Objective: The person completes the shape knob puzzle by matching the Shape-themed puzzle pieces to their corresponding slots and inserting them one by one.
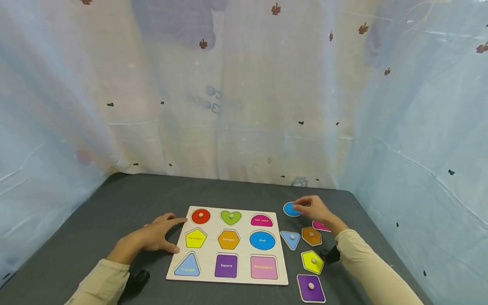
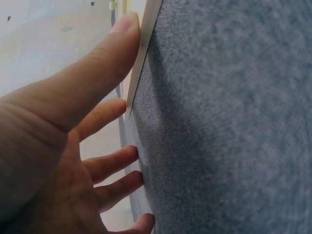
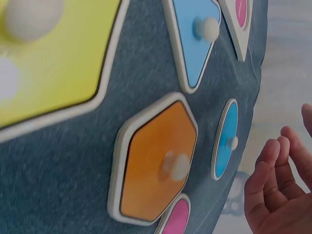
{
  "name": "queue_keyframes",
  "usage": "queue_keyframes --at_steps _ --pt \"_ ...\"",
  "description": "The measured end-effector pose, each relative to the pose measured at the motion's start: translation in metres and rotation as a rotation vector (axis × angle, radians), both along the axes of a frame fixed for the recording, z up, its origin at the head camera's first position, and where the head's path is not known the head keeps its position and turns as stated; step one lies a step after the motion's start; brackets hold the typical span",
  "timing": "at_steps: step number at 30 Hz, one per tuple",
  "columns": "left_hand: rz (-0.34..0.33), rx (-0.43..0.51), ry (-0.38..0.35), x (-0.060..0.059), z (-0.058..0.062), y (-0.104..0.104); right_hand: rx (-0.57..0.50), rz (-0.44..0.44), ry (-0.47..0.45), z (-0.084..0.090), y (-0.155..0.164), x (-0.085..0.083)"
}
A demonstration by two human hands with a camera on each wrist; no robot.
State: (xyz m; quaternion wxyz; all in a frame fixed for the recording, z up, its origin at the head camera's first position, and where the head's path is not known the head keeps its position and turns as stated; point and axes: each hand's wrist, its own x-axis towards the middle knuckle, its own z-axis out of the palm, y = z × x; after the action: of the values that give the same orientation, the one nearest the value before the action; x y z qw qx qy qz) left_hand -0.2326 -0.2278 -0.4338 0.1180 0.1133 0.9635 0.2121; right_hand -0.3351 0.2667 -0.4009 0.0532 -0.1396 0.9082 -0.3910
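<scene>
A white wooden shape-puzzle board point(image 1: 245, 255) lies on the dark cloth. My left hand point(image 1: 160, 234) is at its left side, thumb low and forefinger higher along the edge; the other fingers spread beside it in the left wrist view. A red circle piece point(image 1: 197, 218) and green heart piece point(image 1: 228, 220), both knobbed, sit in the top row. Beyond the board's right top corner lies a loose blue oval piece point(image 1: 288, 210). Over it hovers my right hand point(image 1: 313, 208), fingers loosely bent; the right wrist view shows them apart from the oval's white knob point(image 3: 234, 143).
Right of the board lie a light blue triangle point(image 1: 287, 242), orange hexagon point(image 1: 307, 238), yellow pentagon point(image 1: 309, 267) and purple square point(image 1: 305, 292), each knobbed. A pink piece point(image 1: 320, 227) is partly hidden by the right wrist. Pale curtains point(image 1: 244, 140) surround the table.
</scene>
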Motion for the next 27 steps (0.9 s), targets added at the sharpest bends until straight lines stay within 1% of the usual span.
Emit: queue_keyframes --at_steps 9,16,17,21,23,24,27 --pt "-0.004 -0.001 -0.004 -0.001 -0.001 0.000 0.003 -0.035 -0.007 -0.002 0.023 0.006" --pt "0.001 -0.007 -0.015 0.002 0.003 0.000 0.005 -0.052 -0.032 -0.005 0.039 0.009" --pt "0.000 -0.008 -0.015 0.002 0.003 0.000 0.003 -0.058 -0.040 -0.001 0.038 0.014" --pt "0.002 -0.007 -0.012 0.003 0.005 0.001 0.001 -0.051 -0.052 -0.003 0.048 0.017" --pt "0.005 -0.009 -0.009 0.003 0.005 0.001 0.023 -0.063 -0.055 -0.004 0.052 0.018" --pt "0.008 -0.009 -0.011 0.003 0.005 0.001 0.035 -0.065 -0.052 -0.009 0.057 0.015" --pt "0.013 -0.012 -0.017 0.003 0.006 0.002 0.075 -0.082 -0.055 -0.012 0.065 0.016"
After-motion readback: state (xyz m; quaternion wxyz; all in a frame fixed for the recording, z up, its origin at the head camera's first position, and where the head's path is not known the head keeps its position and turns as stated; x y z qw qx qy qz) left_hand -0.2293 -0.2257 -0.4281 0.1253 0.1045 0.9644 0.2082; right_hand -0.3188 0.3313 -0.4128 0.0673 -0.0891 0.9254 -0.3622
